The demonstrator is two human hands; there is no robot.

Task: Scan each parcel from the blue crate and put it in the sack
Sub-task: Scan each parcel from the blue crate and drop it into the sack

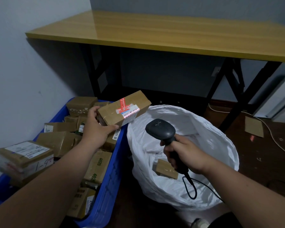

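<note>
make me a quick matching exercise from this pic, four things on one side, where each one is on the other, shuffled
Things:
1. barcode scanner
2. taped parcel
3. small brown parcel
4. flat piece of cardboard

Places:
A. inside the white sack
B. on the floor under the table
C. gripped in the right hand
D. held in the left hand over the blue crate

Pairs: 1-C, 2-D, 3-A, 4-B

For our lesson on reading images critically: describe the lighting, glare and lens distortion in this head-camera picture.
Head view: dim, bluish room light; glossy sheen on the yellow tabletop; a red glow on the label of the parcel held before the scanner; wide-angle lens bows the table edge; the crate corners look soft.
</note>
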